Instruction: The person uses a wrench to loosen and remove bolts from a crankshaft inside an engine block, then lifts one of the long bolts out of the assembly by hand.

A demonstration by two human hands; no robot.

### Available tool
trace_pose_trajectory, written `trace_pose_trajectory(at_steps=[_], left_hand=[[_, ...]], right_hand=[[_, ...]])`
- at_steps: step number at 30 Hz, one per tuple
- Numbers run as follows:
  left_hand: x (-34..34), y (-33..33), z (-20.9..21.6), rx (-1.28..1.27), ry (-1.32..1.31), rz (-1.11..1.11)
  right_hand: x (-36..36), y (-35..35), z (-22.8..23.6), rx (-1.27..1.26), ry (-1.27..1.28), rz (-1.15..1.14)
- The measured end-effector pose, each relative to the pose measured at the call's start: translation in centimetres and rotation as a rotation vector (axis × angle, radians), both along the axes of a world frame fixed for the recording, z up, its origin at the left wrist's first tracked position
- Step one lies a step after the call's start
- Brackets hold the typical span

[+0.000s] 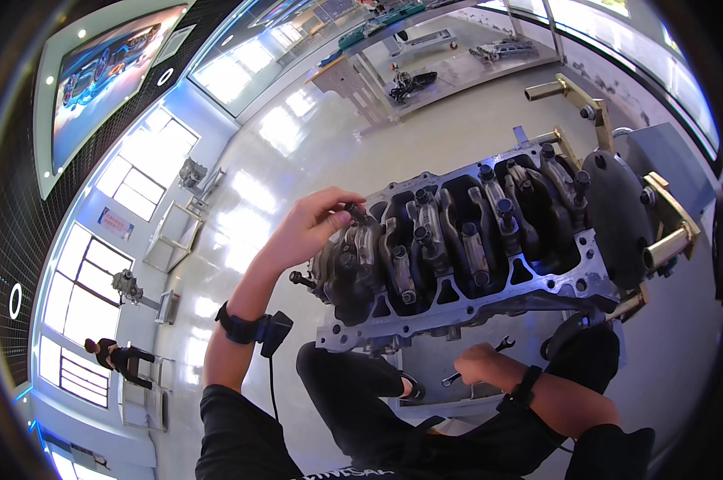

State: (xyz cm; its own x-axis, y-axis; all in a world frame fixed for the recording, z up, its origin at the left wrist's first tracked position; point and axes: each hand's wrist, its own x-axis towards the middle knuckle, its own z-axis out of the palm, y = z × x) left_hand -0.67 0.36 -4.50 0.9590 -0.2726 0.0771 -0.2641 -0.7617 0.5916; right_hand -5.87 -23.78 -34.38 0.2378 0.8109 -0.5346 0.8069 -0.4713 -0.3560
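Note:
An engine block (489,308) lies with its underside up in front of me, its crankshaft and connecting rods showing. Bearing caps (429,224) cross it, with dark bolts (503,210) standing up from several of them. My left hand (317,224) reaches to the block's far left corner, thumb and fingers closed round a dark bolt (355,212) at the leftmost bearing cap. How deep that bolt sits is hidden. Below the block's near edge, my right hand (487,366) is in a fist round a wrench (505,343), whose ends show on either side.
A stand with a round dark plate (617,216) and brass-coloured arms (672,242) carries the block at the right. Beyond is a workbench (473,72) with metal parts on its lower shelf. More engine stands (169,236) line the windows at left, where another person (121,360) stands.

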Motion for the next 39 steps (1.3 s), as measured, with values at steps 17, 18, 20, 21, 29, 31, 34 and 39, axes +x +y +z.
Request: trace_pose_trajectory(at_steps=[17, 18, 20, 21, 29, 31, 34, 39], left_hand=[[0.2, -0.7, 0.1, 0.274, -0.201, 0.143], [0.0, -0.7, 0.3, 0.278, -0.203, 0.144], [-0.2, -0.5, 0.7, 0.188, -0.332, 0.196], [-0.1, -0.2, 1.1, 0.146, -0.32, 0.229], [0.0, 1.2, 2.5, -0.312, -0.176, 0.188], [0.4, 1.8, 1.8, -0.397, -0.15, 0.167], [0.6, 1.5, 1.3, -0.458, -0.067, 0.142], [0.3, 0.4, 1.4, -0.664, 0.048, 0.123]], right_hand=[[0.0, 0.0, 0.3, -0.034, 0.013, 0.001], [0.0, 0.1, 0.4, -0.031, 0.012, 0.002], [0.0, 0.0, 0.5, -0.029, 0.011, -0.002], [0.0, 0.0, 0.5, -0.025, 0.01, -0.004], [0.0, 0.0, 0.0, -0.01, 0.003, 0.001], [0.0, -0.2, -0.5, 0.093, 0.018, -0.01], [0.1, -0.2, -0.5, 0.084, 0.008, -0.005], [0.4, -0.1, -1.0, 0.029, 0.02, -0.01]])
